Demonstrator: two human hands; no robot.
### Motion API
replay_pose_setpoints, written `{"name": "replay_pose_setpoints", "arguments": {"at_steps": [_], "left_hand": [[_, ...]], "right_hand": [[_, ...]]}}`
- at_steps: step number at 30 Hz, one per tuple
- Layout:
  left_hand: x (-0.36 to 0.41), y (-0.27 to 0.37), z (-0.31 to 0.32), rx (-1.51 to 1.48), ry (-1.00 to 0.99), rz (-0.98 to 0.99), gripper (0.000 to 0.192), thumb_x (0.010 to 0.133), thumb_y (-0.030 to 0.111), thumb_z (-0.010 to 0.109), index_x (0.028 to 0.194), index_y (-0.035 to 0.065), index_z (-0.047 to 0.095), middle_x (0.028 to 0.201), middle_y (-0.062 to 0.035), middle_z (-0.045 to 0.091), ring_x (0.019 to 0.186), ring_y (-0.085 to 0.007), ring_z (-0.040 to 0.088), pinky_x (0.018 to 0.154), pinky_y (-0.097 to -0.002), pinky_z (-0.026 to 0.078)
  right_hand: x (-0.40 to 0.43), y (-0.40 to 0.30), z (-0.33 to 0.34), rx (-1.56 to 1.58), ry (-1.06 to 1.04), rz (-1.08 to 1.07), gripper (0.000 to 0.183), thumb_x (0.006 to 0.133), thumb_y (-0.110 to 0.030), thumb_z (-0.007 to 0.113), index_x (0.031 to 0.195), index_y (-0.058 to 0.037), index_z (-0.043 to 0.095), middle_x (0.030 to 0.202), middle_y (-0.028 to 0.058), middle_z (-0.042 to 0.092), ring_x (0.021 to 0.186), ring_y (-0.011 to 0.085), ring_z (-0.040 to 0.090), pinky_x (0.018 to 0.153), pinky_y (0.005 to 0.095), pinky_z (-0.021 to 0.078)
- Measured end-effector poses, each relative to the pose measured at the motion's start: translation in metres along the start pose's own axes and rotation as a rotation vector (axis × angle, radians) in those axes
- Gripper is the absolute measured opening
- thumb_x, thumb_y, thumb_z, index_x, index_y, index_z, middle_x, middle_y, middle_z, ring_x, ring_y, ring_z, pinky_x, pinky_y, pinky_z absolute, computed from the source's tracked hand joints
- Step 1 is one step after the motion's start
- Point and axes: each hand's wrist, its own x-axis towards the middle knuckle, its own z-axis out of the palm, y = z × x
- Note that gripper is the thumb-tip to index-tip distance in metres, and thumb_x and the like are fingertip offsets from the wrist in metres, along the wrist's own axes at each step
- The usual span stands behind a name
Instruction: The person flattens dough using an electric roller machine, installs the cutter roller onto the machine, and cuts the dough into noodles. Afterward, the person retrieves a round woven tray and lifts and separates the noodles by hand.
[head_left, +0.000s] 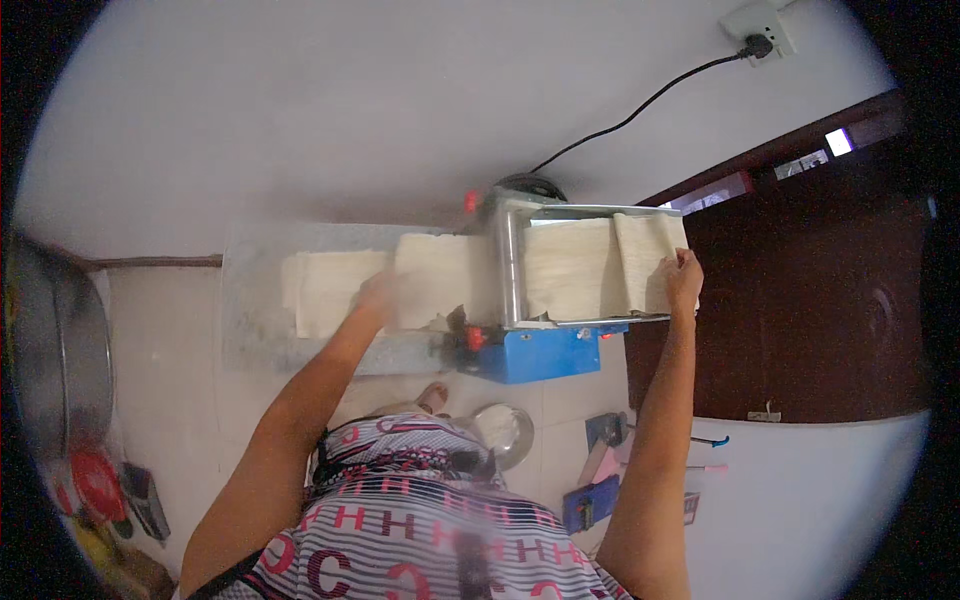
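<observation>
A pale dough sheet (574, 262) lies on the right-hand tray of a dough sheeter with a steel roller (512, 264) and a blue housing (551, 356). My right hand (682, 281) pinches the folded end of this sheet near the tray's outer edge. To the left of the roller, more sheet dough (442, 277) runs across a grey metal platform (259, 300), overlapping a further layered piece (341, 289). My left hand (377, 296) rests at that overlap; its fingers are blurred, so their grip is unclear.
A black power cord (637, 112) runs from the machine to a wall socket (757, 34). Below stands a metal bowl (517, 435) on the tiled floor, near dustpans (591, 506). A dark door (787, 300) is at right, a large metal vessel (64, 352) at left.
</observation>
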Motion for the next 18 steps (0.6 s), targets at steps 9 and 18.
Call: {"name": "replay_pose_setpoints", "arguments": {"at_steps": [9,18], "left_hand": [[-0.003,0.068,-0.038,-1.006,0.217,-0.747,0.031,0.074,0.014,0.059,0.098,-0.0023,0.048,0.088,-0.0100,0.056,0.080,-0.0194,0.055,0.071,-0.0289,0.044],[-0.012,-0.034,-0.032,-0.452,0.176,-0.479,0.035,0.074,0.012,0.057,0.101,-0.0055,0.045,0.095,-0.0148,0.054,0.085,-0.0232,0.054,0.076,-0.0338,0.044]], "right_hand": [[0.012,0.014,-0.025,0.097,0.001,0.248,0.018,0.070,-0.011,0.057,0.084,-0.0006,0.061,0.075,0.0121,0.061,0.068,0.0192,0.058,0.063,0.0277,0.0439],[0.004,0.023,-0.013,0.226,-0.009,0.188,0.021,0.071,-0.017,0.058,0.087,-0.0036,0.058,0.087,0.0120,0.059,0.077,0.0238,0.057,0.071,0.0312,0.0439]]}}
